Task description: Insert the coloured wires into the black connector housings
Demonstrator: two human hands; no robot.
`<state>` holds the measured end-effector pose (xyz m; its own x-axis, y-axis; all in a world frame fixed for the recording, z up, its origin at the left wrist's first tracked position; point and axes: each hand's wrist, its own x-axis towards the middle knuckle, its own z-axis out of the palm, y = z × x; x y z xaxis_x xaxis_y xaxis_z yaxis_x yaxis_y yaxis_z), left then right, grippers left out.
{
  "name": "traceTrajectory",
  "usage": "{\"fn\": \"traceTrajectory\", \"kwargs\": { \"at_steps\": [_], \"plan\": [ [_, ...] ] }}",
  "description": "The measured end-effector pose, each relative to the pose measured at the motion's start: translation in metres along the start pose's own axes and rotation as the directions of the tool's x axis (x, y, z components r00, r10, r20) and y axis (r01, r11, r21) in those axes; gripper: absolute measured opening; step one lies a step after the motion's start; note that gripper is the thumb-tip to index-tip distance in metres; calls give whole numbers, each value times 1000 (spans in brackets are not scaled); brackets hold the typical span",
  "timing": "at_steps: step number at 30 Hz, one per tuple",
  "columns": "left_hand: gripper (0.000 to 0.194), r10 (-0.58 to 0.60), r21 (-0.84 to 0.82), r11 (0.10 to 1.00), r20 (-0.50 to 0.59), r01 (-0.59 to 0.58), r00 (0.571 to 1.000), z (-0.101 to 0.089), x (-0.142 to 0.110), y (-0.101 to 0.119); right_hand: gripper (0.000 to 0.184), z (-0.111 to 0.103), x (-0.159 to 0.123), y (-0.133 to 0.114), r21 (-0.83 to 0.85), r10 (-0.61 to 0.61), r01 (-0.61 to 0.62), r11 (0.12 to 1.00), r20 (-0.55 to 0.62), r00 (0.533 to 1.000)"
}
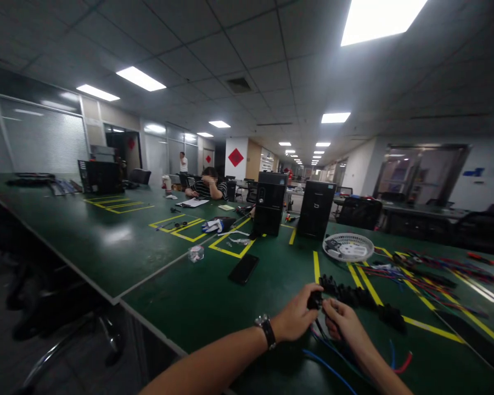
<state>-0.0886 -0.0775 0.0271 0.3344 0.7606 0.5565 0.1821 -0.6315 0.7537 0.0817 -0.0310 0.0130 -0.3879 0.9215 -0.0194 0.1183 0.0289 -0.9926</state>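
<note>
My left hand (298, 314), with a watch on its wrist, grips a small black part (315, 300) between thumb and fingers. Pressed close to that part are the pinched fingers of my right hand (346, 323); what lies between their tips is hidden. Dark wires run down from between the two hands. Below them, blue wire (327, 366) and a red wire end (404, 364) lie near my right forearm. Just beyond my hands, a row of black parts (354, 296) stretches across the green table (177, 329).
A black phone (244, 269) and a small clear box (196, 253) lie ahead on the left. Two black computer towers (315, 208) stand farther back. To the right are a white round basket (348, 248) and loose coloured wires (420, 274). Another person (208, 186) sits across the table.
</note>
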Motion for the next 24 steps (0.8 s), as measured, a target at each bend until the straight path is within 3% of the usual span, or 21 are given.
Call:
{"fn": "traceTrajectory", "kwargs": {
  "at_steps": [3, 8, 13, 17, 20, 22, 24],
  "plan": [
    [51, 17, 29, 999, -23, -16, 1000, 2, -3, 5, 52, -2, -4, -5, 6, -21, 20, 1000, 38, 999],
    [50, -12, -110, 994, -201, -10, 979, 3, 5, 6, 49, 10, -17, -19, -14, -118, 123, 992, 187, 975],
    [41, -84, -169, 985, -351, 25, 933, 0, 9, -2, 49, 23, -21, -23, -154, -145, 171, 973, 162, 976],
    [42, 44, 12, 999, -318, -43, 947, -7, 8, -3, 38, 21, -28, -37, -248, -168, 194, 949, 122, 978],
    [40, 104, 31, 995, -305, -100, 947, -5, 20, -1, 35, 15, -32, -56, -432, -260, 290, 854, 129, 957],
    [36, 3, -121, 991, -400, -56, 917, -3, 38, -3, 36, 10, -35, -66, -539, -361, 359, 762, 106, 926],
    [30, -214, -331, 943, -534, 30, 818, -9, 60, -13, 36, 1, -38, -72, -572, -425, 389, 722, 77, 902]
  ]
}}
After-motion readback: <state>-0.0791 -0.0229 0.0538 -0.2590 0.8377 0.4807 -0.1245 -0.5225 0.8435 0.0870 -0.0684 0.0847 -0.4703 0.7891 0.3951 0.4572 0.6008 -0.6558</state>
